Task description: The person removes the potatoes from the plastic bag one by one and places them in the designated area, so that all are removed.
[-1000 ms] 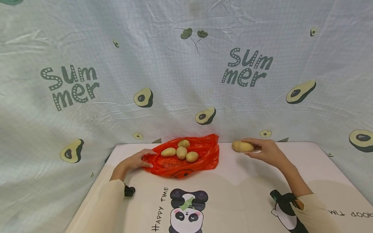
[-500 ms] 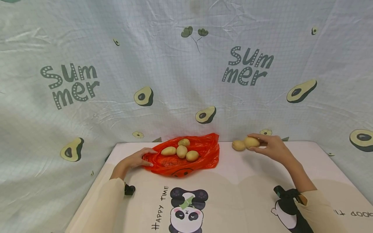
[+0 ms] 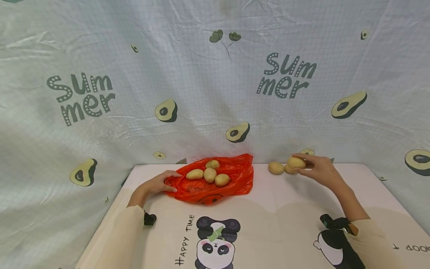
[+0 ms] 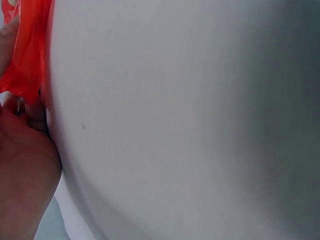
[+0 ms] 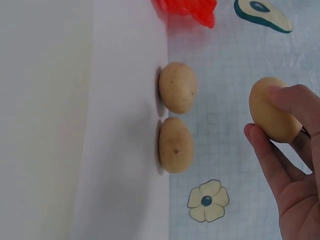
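My left hand [image 3: 157, 184] holds the left edge of a red plastic bag [image 3: 240, 179], thumb and fingers on either side of its film in the left wrist view. The bag's mouth lies spread, and several potatoes [image 3: 210, 175] sit inside. On the right, my right hand [image 3: 319, 170] pinches a potato [image 5: 272, 110] between thumb and fingers, raised off the table. Two more potatoes rest on the table close to its back edge: one [image 5: 178, 88] nearer the bag, the other [image 5: 175, 145] partly hidden behind the held potato in the head view.
A pale table [image 3: 262, 224] printed with a panda [image 3: 215, 250] spreads out in front of me. Right behind its back edge hangs a light curtain [image 3: 201, 74] with avocado prints.
My right hand has moved to the right with its potato, and a second potato on the table has come into view behind it. The left hand and bag stay in place.
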{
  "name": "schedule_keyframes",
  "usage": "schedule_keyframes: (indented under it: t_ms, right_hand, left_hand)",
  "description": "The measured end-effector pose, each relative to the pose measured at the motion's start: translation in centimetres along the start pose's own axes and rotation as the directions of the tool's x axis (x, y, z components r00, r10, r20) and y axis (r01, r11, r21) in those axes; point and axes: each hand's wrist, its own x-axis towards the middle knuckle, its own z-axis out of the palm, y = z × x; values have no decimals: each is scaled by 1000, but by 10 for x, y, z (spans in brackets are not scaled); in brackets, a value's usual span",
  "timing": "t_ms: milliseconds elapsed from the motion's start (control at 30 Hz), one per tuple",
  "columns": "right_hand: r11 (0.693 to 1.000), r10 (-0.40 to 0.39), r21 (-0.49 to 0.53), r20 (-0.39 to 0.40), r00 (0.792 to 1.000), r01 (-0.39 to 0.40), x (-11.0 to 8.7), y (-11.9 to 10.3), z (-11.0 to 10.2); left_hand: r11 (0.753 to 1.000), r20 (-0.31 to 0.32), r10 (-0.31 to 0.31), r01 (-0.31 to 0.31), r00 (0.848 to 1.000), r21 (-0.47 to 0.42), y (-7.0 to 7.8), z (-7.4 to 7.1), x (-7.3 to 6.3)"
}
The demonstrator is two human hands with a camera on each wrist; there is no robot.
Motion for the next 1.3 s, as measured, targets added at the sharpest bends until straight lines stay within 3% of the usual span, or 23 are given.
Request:
schedule_keyframes:
  t_ms: [467, 933, 1300]
  right_hand:
    - [997, 21, -67, -29, 999, -23, -4, 23, -11]
    - [993, 112, -52, 55, 992, -109, -6, 38, -17]
    - [994, 104, -41, 84, 991, -101, -9, 51, -16]
  left_hand:
    - [1000, 6, -3, 3, 1000, 9, -2, 0, 3]
    - [1000, 9, -6, 6, 1000, -3, -2, 0, 2]
    - [1000, 5, -4, 4, 1000, 4, 0, 0, 1]
